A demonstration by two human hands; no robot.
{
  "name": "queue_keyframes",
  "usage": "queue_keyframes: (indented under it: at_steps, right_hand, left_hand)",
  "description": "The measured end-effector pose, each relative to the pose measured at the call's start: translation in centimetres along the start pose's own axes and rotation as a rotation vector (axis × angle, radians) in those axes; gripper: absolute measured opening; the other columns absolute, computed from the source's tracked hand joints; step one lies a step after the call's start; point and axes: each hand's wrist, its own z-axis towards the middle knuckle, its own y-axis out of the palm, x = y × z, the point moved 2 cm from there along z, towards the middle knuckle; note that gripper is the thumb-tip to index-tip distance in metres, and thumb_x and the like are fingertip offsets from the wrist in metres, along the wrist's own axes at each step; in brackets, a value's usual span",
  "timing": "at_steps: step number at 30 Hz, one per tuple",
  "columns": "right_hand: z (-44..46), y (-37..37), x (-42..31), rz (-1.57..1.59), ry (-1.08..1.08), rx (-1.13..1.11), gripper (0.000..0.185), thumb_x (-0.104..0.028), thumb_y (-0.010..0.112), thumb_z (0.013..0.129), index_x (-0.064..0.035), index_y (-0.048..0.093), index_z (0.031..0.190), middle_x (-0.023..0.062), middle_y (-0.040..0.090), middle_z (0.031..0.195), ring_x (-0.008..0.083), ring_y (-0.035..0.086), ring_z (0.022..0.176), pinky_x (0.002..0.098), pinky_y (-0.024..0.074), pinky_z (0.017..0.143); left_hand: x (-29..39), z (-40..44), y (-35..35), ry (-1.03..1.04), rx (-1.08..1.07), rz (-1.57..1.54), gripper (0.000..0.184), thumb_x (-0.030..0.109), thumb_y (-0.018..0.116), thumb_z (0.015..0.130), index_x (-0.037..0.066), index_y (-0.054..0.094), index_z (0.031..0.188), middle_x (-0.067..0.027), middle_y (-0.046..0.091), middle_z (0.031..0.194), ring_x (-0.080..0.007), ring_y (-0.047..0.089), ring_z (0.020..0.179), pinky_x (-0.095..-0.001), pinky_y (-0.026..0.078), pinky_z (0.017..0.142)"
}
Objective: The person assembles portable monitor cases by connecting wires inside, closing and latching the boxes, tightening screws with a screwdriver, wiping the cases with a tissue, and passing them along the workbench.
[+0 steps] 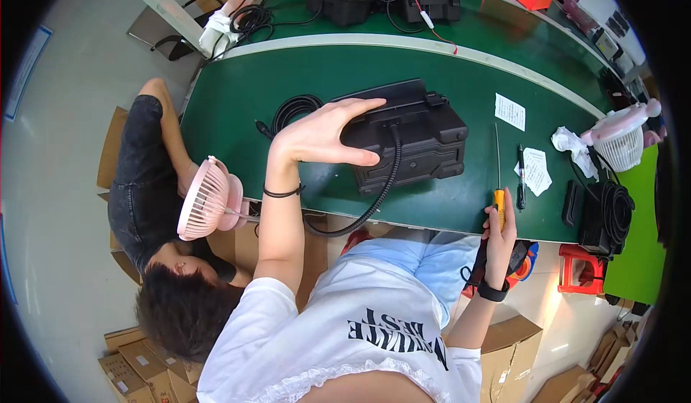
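A black rugged plastic case (pixel 432 140) sits on the green tabletop, with a ribbed black cable (pixel 396 165) running from its top and curving down past the table's front edge. My left hand (pixel 320 135) is spread over the case's left part, thumb and fingers wide apart; whether they touch it I cannot tell. Behind my wrist lies a coiled black cable (pixel 296 108). In my right hand (pixel 500 234), near the front edge, is a screwdriver (pixel 498 198) with a yellow handle, its long thin shaft pointing away from me.
Right of the screwdriver lie a black pen (pixel 521 180), paper slips (pixel 536 171) and a black adapter with coiled cable (pixel 612 216). A white fan (pixel 620 140) stands beyond. At left, a co-worker (pixel 140 180) bends beside a pink fan (pixel 205 201). More black cases (pixel 345 3) occupy the rear shelf.
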Motion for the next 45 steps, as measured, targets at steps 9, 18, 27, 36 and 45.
queue_keyframes:
  at_steps: [9, 18, 27, 36, 45]
  right_hand:
    - [0.2, 0.0, 0.3, 0.056, 0.006, 0.030, 0.053, -0.014, 0.057, 0.101, -0.0103, 0.042, 0.152, 0.0026, 0.064, 0.095, 0.0031, 0.050, 0.065, 0.0175, 0.0415, 0.051]
    - [0.3, -0.2, 0.5, 0.070, -0.025, 0.007, 0.053, -0.013, 0.054, 0.101, -0.0098, 0.042, 0.152, 0.0040, 0.064, 0.094, 0.0038, 0.050, 0.064, 0.0179, 0.0442, 0.052]
    - [0.0, 0.1, -0.1, -0.042, -0.041, 0.054, 0.052, -0.009, 0.053, 0.099, -0.0110, 0.044, 0.151, 0.0044, 0.067, 0.087, 0.0049, 0.055, 0.060, 0.0210, 0.0498, 0.052]
    - [-0.1, 0.4, -0.4, -0.132, -0.084, 0.075, 0.052, -0.009, 0.055, 0.098, -0.0095, 0.046, 0.149, 0.0054, 0.068, 0.082, 0.0069, 0.055, 0.057, 0.0226, 0.0482, 0.049]
    - [0.1, 0.3, -0.6, -0.133, -0.108, 0.059, 0.051, -0.009, 0.055, 0.097, -0.0069, 0.046, 0.148, 0.0055, 0.068, 0.082, 0.0073, 0.055, 0.056, 0.0237, 0.0473, 0.049]
  left_hand:
    - [-0.7, -0.1, 0.2, 0.036, 0.021, -0.069, 0.093, 0.039, 0.081, 0.069, -0.001, 0.045, 0.145, -0.0266, 0.052, 0.141, -0.0384, 0.051, 0.130, -0.0410, 0.040, 0.111]
    - [-1.0, -0.9, 0.0, -0.129, 0.425, 0.350, 0.100, 0.038, 0.084, 0.059, 0.010, 0.046, 0.147, -0.0251, 0.041, 0.145, -0.0432, 0.039, 0.136, -0.0490, 0.042, 0.109]
    - [-7.8, 2.9, -0.8, -0.647, 0.908, 0.825, 0.079, 0.047, 0.078, 0.075, 0.006, 0.055, 0.139, -0.0239, 0.042, 0.146, -0.0449, 0.038, 0.135, -0.0591, 0.036, 0.108]
    - [-8.5, 18.2, -1.3, -0.264, 0.807, -0.387, 0.091, 0.032, 0.077, 0.086, -0.002, 0.027, 0.154, -0.0257, 0.035, 0.155, -0.0343, 0.037, 0.144, -0.0423, 0.035, 0.114]
    - [-15.5, 27.6, 1.1, -0.229, 0.804, -0.917, 0.029, 0.026, 0.054, 0.102, 0.000, 0.049, 0.113, -0.0114, 0.063, 0.102, -0.0186, 0.066, 0.087, -0.0354, 0.052, 0.084]
